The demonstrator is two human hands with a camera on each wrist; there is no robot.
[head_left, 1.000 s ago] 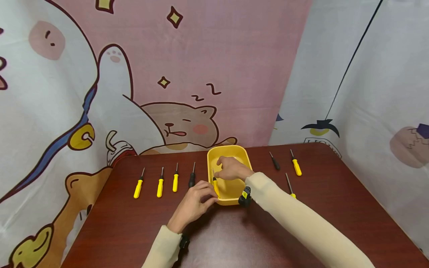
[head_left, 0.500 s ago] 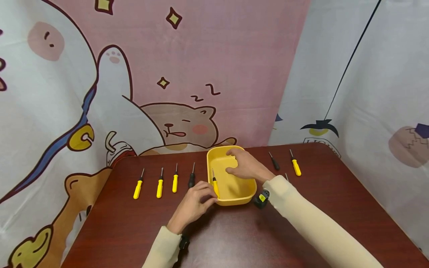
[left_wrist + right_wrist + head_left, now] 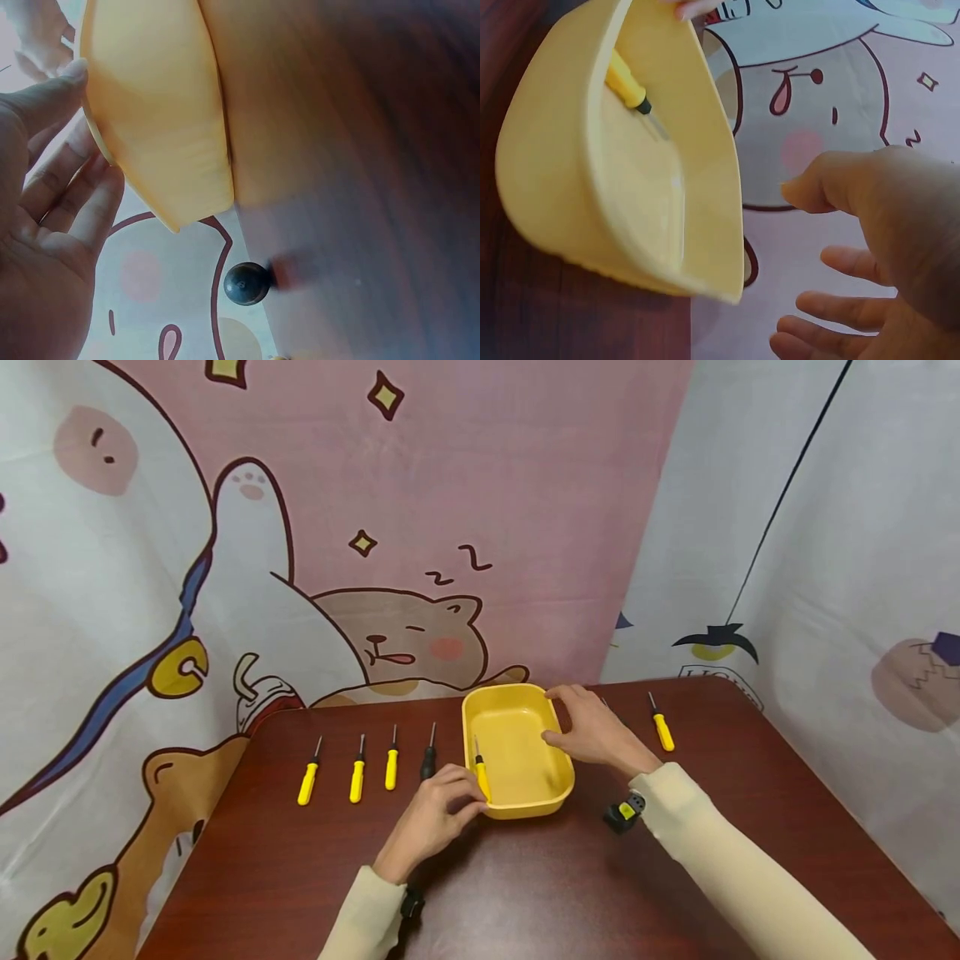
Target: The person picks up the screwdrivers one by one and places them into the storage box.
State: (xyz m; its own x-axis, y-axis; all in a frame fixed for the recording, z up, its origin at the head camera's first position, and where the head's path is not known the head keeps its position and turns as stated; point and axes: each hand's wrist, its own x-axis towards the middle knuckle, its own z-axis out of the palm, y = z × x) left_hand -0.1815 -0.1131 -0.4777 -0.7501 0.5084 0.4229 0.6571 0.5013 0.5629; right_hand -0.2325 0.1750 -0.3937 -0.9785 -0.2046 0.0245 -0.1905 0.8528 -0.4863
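A yellow plastic bin [image 3: 525, 768] stands on the table, with a yellow-handled screwdriver [image 3: 482, 777] lying along its left side. My left hand [image 3: 435, 818] grips the bin's near left corner, thumb and fingers at the rim [image 3: 105, 146]. To the right of the bin is my right hand [image 3: 596, 727], fingers parted and holding nothing. In the right wrist view a gap shows between that hand [image 3: 900, 240] and the bin's wall [image 3: 547, 150]. A black screwdriver [image 3: 428, 760] lies just left of the bin, near my left fingers.
Yellow-handled screwdrivers [image 3: 309, 781] [image 3: 357, 781] [image 3: 392, 768] lie in a row at left on the dark red wooden table [image 3: 510, 885]. Another yellow-handled screwdriver [image 3: 663, 731] is at right. My right hand mostly covers a dark one there. A cartoon-print curtain [image 3: 570, 527] stands behind.
My right hand has come out from over the bin's inside and moved right, past its right rim. The left hand stays at the corner, and the screwdriver in the bin lies unmoved.
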